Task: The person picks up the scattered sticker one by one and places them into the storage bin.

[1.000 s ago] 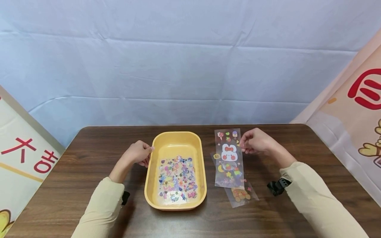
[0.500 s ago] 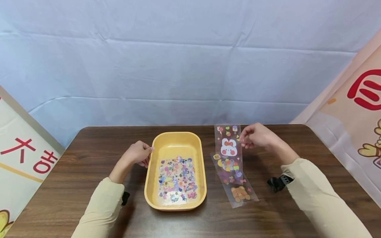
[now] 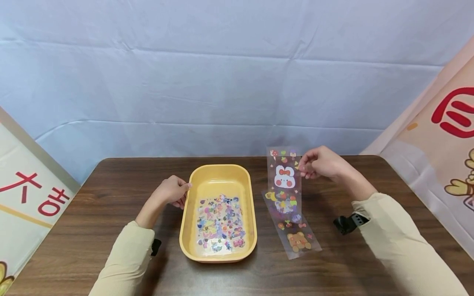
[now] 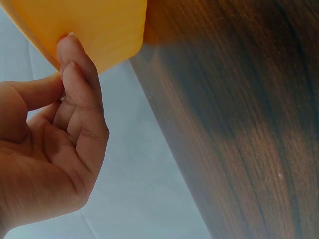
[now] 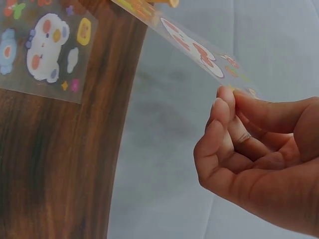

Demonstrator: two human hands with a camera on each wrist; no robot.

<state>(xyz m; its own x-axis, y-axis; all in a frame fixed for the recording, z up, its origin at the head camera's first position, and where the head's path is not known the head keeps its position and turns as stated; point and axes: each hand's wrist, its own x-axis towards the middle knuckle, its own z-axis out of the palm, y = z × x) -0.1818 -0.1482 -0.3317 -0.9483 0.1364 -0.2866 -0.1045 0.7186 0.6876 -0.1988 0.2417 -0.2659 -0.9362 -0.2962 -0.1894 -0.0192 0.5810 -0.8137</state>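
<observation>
My left hand [image 3: 171, 190] pinches the left rim of a yellow tray [image 3: 252, 213]; in the left wrist view its thumb and fingers [image 4: 82, 89] sit on either side of the tray's wall. Inside the tray lie many small colourful stickers [image 3: 221, 224] on clear film. Between thumb and fingertips, my right hand [image 3: 321, 163] pinches the right edge of a clear sticker sheet with a white bunny [image 3: 284, 177], raised above the table. Partly beneath it in the head view, a second clear sticker sheet with a brown bear [image 3: 299, 241] lies slanted on the table.
Both sheets are right of the tray on a dark wood-grain table [image 3: 122, 181]. A pale cloth backdrop [image 3: 222, 82] hangs behind the table's far edge. Printed banners [image 3: 444, 135] stand at both sides.
My right hand has lifted the bunny sticker sheet up and away toward the far edge, uncovering more of the bear sheet. The left hand and tray have not moved.
</observation>
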